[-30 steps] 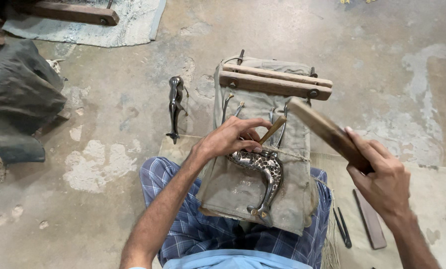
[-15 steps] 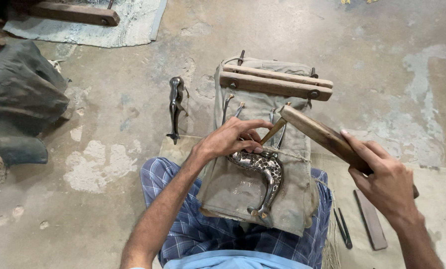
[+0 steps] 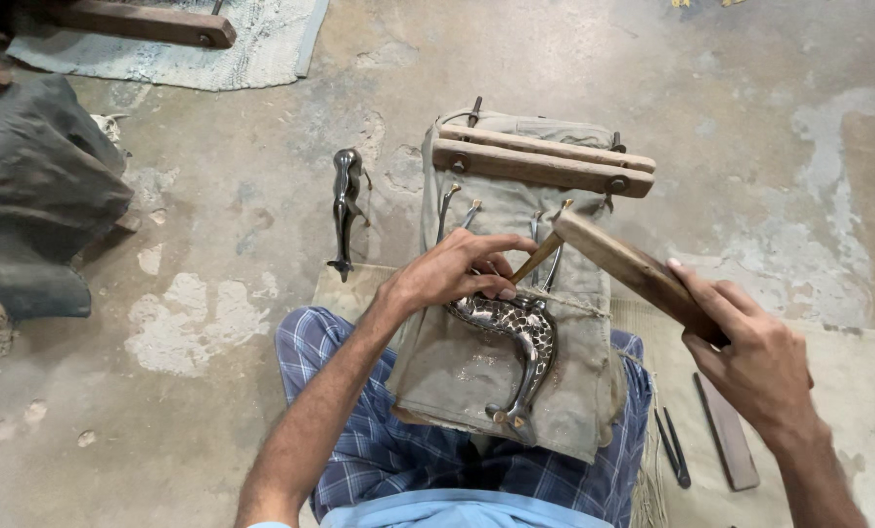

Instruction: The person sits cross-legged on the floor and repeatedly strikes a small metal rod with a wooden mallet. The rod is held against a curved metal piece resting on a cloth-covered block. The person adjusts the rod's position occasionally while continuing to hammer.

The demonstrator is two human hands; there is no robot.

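Patterned metal piece [image 3: 516, 332] on canvas pad [image 3: 476, 376], left hand [image 3: 452, 274] atop.

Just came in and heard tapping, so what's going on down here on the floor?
A person sits on the floor with a cloth-covered work board over their lap. The left hand steadies a thin chisel against a curved, patterned metal piece tied to the cloth. The right hand holds a wooden mallet, its head right at the chisel's top. A dark metal figure lies on the concrete nearby.
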